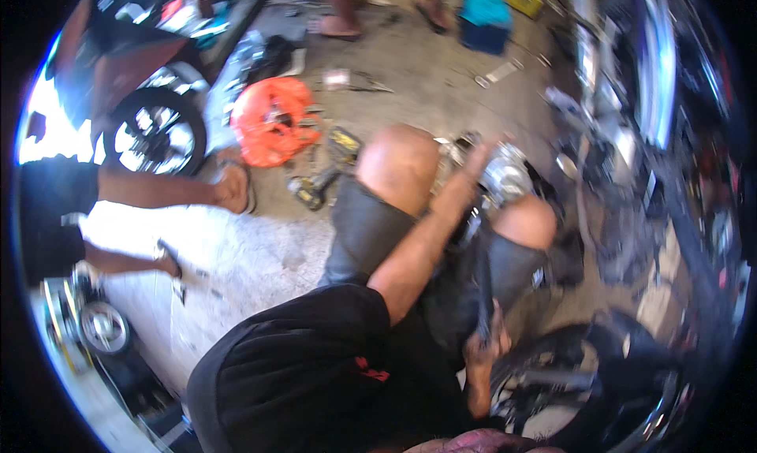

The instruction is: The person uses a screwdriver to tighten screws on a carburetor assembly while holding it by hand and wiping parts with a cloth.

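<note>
My left arm stretches forward between my bent knees, and my left hand (478, 160) is at a silver, rounded metal part (506, 177). Motion smears its fingers, so their grip does not show. Close to my body, my right hand (487, 344) is closed around the lower end of a long black bar-like thing (484, 283). This bar runs up along my thigh toward the metal part; whether the two are joined I cannot make out.
Left of my knees lie a yellow-and-black cordless drill (319, 173) and an orange tray (272, 122) with small parts. A motorcycle wheel (156, 131) and another person's leg (158, 186) are further left. Motorcycle parts (623, 161) crowd the right; a tyre (552, 374) sits lower right.
</note>
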Motion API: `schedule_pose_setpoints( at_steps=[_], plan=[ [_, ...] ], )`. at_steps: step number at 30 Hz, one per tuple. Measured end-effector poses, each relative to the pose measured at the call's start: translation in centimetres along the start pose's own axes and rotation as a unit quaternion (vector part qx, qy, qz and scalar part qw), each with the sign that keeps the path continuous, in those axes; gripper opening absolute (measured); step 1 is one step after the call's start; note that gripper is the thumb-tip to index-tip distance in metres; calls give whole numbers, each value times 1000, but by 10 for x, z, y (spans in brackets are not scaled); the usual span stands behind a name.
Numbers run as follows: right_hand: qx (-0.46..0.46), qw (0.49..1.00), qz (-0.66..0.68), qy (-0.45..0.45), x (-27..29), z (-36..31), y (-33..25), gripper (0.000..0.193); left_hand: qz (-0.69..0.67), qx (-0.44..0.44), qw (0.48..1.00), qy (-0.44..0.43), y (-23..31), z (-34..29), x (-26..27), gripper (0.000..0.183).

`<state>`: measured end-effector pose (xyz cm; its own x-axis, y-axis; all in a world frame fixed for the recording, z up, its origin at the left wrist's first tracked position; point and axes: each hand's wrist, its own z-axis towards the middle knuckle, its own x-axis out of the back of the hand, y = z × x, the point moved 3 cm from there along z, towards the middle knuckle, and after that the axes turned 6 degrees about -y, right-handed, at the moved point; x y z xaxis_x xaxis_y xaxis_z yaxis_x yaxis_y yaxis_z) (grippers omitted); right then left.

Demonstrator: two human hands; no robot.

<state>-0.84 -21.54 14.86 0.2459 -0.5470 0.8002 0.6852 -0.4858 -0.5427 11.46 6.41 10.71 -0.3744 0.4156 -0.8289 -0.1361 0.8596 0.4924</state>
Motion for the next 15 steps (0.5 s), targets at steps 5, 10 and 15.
schedule_pose_setpoints(
  at_steps=[5, 10, 15],
  plan=[
    [-23, 998, -56, 28, -5, 0, -4, 29, -44, 27, 997, -65, -15, 9, 3, 33],
    [-56, 998, -19, 34, -5, -1, -7, 34, -25, 14, 998, -50, -4, -4, 1, 36],
    [-85, 996, -8, 23, -4, -1, -1, 36, -60, -99, 993, 36, -14, -5, 7, 34]
  ],
)
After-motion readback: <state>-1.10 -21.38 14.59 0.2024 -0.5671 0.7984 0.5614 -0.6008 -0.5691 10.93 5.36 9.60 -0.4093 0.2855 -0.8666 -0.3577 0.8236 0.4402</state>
